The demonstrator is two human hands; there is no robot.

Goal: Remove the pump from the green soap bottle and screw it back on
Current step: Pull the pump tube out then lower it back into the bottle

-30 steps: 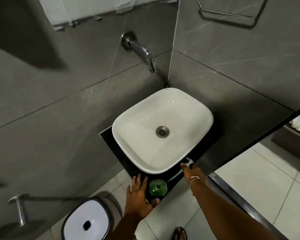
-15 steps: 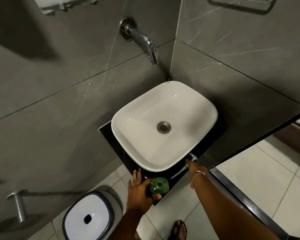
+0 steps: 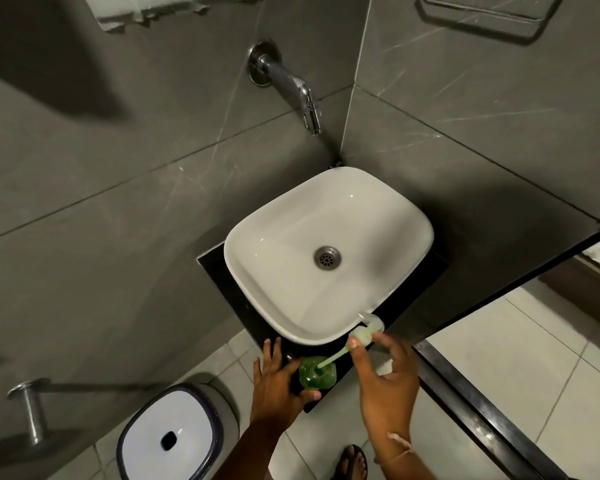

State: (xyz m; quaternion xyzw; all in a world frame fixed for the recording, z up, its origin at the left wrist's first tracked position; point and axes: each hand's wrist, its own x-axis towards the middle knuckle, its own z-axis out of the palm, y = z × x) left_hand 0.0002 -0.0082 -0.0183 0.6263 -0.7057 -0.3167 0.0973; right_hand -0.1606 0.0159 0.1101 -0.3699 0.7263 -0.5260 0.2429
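We see the green soap bottle [image 3: 317, 372] standing upright on the near corner of the black worktop [image 3: 219, 268], just near of the white basin [image 3: 326, 251]. The left hand [image 3: 278, 386] wraps the bottle from its left side, fingers spread along the worktop edge and the thumb curled across the bottle's near face. The pump [image 3: 366, 332] is off the bottle neck: its head sits up and to the right of the bottle, beside the near rim of the basin, and its pale dip tube [image 3: 333, 358] slants down and left with the lower end at the bottle's open mouth. The right hand [image 3: 385, 379] pinches the pump collar between thumb and forefinger, the remaining fingers loosely open below it; a thin cord bracelet [image 3: 400, 445] circles that wrist. A chrome wall tap [image 3: 291, 88] projects above the far side of the basin, and the drain [image 3: 327, 258] lies at the basin's centre. On the tiled floor at near left stands a white-lidded bin [image 3: 168, 438]. A sandalled foot [image 3: 352, 462] shows at the near edge.
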